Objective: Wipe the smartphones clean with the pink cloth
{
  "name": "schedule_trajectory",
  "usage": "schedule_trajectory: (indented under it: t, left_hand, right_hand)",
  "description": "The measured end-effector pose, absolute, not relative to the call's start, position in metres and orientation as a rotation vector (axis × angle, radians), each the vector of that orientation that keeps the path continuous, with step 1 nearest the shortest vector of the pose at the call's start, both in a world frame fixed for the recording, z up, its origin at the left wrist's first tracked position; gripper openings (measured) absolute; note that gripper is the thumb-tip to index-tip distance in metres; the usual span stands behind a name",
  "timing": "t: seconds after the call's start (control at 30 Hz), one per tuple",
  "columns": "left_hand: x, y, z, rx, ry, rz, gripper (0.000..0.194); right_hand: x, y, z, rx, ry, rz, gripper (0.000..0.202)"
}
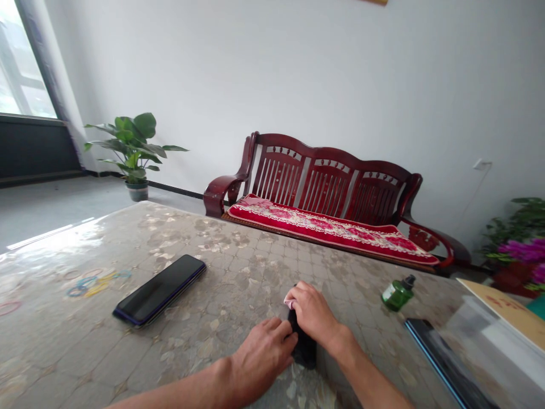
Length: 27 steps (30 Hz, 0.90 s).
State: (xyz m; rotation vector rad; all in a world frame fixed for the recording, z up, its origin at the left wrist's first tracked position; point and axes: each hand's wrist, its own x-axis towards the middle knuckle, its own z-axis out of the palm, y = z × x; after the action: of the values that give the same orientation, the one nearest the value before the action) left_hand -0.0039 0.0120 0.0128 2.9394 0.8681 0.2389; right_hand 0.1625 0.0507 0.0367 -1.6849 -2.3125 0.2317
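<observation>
A dark, soft-looking black object lies on the patterned table cover in front of me; its kind is unclear. My left hand is closed at its left side, with fingers bent against it. Over its far end is my right hand, fingers pinched together. A small pale pink bit that looks like cloth shows at the right fingertips. My right hand and wrist hide part of the black object.
A black phone lies to the left, beside loose coloured rubber bands. On the right stand a green pump bottle, a second phone and a pale box. Beyond the table is a wooden bench.
</observation>
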Motion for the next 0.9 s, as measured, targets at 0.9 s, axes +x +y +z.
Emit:
schedule_trajectory:
  t: [0.9]
  left_hand:
    - [-0.004, 0.014, 0.005, 2.896, 0.895, 0.275, 0.018]
  right_hand:
    - [0.158, 0.044, 0.034, -1.7, -2.268, 0.207, 0.026]
